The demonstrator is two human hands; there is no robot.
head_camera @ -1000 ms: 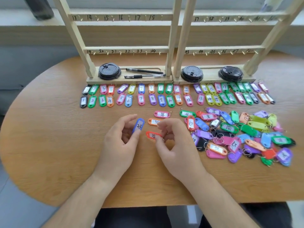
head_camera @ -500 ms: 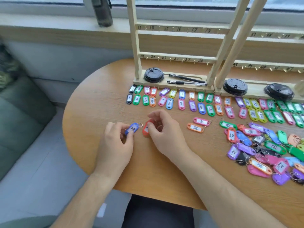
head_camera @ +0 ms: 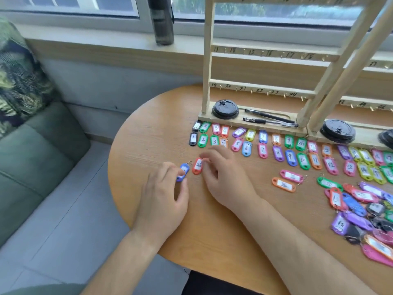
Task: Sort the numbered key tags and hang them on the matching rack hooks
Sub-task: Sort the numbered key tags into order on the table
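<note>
Left grip (head_camera: 163,196) pinches a blue plastic key tag (head_camera: 183,171) over the round wooden table (head_camera: 136,150) near its left edge, right grip (head_camera: 227,179) blurred at the orange plastic tag marked 23 (head_camera: 197,166) lying beside, hold unclear; risk: a fumbled tag slides off that edge.

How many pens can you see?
2. One pen lies on the rack base, right of the black lid; the other pen lies just in front of it. More could be off-frame.
</note>
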